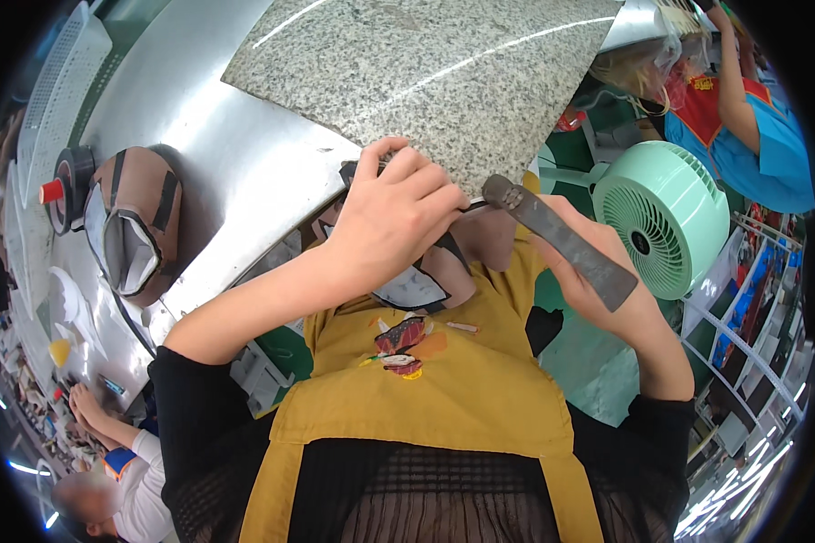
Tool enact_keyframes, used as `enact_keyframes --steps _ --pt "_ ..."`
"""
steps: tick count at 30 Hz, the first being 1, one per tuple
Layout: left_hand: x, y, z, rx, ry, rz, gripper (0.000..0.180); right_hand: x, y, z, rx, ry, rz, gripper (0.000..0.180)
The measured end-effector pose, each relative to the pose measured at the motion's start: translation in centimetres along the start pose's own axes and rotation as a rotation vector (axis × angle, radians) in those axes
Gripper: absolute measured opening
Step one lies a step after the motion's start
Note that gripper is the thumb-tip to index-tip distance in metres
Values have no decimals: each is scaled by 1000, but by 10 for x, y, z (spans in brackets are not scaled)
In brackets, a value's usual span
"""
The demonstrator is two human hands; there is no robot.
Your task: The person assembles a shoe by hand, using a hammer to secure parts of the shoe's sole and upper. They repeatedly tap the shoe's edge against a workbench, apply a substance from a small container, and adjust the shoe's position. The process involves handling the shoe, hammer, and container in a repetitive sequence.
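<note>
Granite slab (426, 72): grey speckled, lying on the metal bench top (235, 154), its near corner just above the hands.
Apron (426, 389): mustard yellow, fills the lower middle (worn by the person, small cartoon patch on the chest).
Fan (666, 217): mint green, round grille, right of the right hand and apart from it.
Spare shoe upper (131, 226): brown with black strips, pale lining, lies on the bench at left, well apart from both hands.
Co-worker far right (743, 118): blue and red top, arm raised, not the person's own.
Co-worker lower left (109, 425): hand on the long bench, white sleeve.
Left arm: comes in from lower left, bent at the elbow, forearm rising toward centre.
Left hand (394, 217): knuckles up, fingers curled down and clamped on the shoe piece (421, 281) (brown and black, white lining), held at the bench edge in front of the chest.
Right arm: in from lower right, wrist cocked upward.
Right hand (598, 271): closed round the handle of the hammer (557, 235), a flat dark metal tool angled up-left.
Hammer head: just beside the left fingertips, at the shoe piece; contact not clear.
</note>
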State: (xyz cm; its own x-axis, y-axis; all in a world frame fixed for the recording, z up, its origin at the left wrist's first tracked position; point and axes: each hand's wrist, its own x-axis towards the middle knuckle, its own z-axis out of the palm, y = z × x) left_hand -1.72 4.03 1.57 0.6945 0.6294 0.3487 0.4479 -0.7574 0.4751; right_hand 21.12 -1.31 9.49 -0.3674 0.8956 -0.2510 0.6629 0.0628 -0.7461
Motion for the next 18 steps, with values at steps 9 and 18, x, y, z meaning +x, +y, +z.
enact_keyframes --steps 9,18 --pt "-6 4 7 237 119 190 22 1 -7 1 -114 -53 -50 38" --pt "-8 5 7 206 122 163 21 -1 -2 11 -194 -46 -82 43"
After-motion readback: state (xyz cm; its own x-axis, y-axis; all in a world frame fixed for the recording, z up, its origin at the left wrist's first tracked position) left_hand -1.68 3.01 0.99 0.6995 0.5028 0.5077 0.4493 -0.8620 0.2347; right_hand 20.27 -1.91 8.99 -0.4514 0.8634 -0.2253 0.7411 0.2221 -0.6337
